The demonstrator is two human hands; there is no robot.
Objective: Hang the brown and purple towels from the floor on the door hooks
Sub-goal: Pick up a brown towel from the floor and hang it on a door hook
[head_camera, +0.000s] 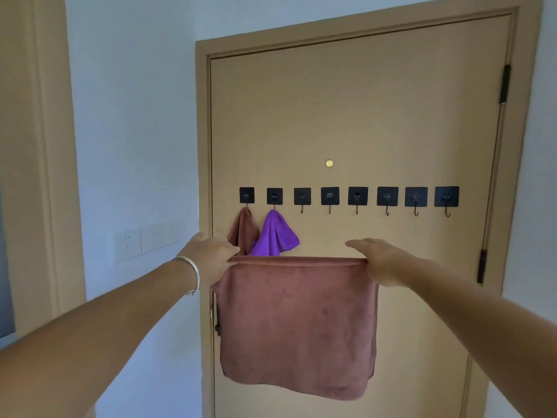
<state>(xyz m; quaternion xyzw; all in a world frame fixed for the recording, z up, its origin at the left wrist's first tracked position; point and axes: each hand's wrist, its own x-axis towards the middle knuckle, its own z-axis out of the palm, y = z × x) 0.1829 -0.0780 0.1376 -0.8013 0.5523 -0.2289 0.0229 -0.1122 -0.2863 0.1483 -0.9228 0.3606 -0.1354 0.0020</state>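
I hold a brown towel point(298, 324) stretched flat in front of the tan door point(361, 116). My left hand point(208, 254) pinches its top left corner and my right hand point(382, 260) grips its top right corner. A row of several black square hooks point(330, 197) runs across the door above the towel. Another brown towel point(242, 230) hangs from the leftmost hook. A purple towel point(275, 233) hangs from the second hook. The held towel hides the lower parts of both hung towels.
Empty hooks run from the third hook point(302, 197) to the right end. A brass peephole point(329, 163) sits above the hooks. White wall sockets point(141, 241) are on the wall to the left. Black hinges point(505, 84) mark the door's right edge.
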